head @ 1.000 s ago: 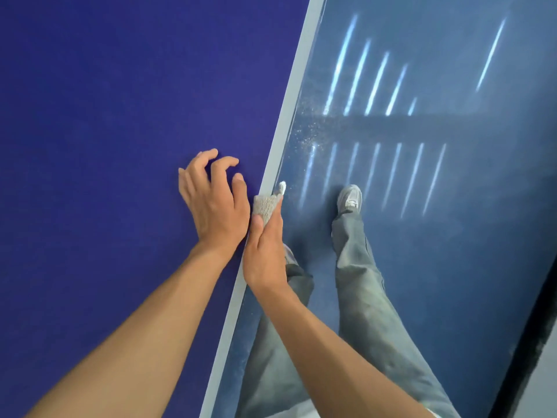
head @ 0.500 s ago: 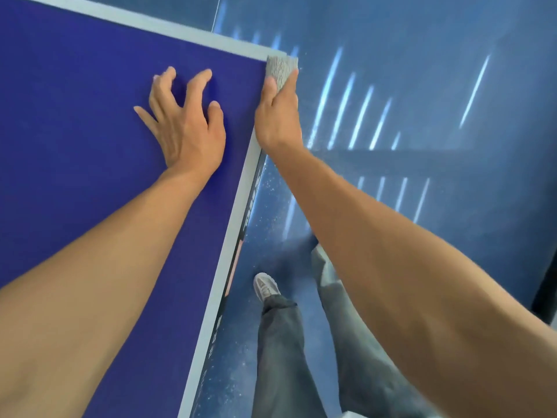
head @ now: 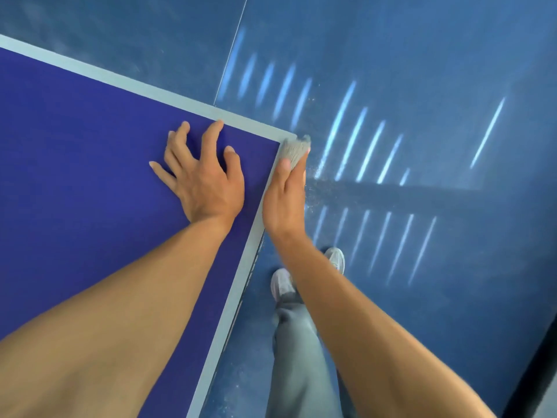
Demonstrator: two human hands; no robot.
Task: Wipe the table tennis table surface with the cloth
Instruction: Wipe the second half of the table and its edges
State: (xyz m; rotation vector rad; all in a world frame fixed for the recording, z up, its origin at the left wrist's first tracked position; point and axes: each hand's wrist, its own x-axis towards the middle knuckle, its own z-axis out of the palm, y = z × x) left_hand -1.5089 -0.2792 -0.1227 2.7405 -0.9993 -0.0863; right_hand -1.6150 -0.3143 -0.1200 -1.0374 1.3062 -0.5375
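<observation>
Our right hand (head: pixel 284 200), pinching the grey cloth (head: pixel 294 150), has slid along the surface's (head: pixel 75 146) side edge to the corner; left hand (head: pixel 205 176) rests spread. Edge probably done.

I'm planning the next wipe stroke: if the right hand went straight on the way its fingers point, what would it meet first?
Nothing solid, it seems: the right hand holds the cloth at the corner of the table, so straight on lies only open air above the floor.
</observation>
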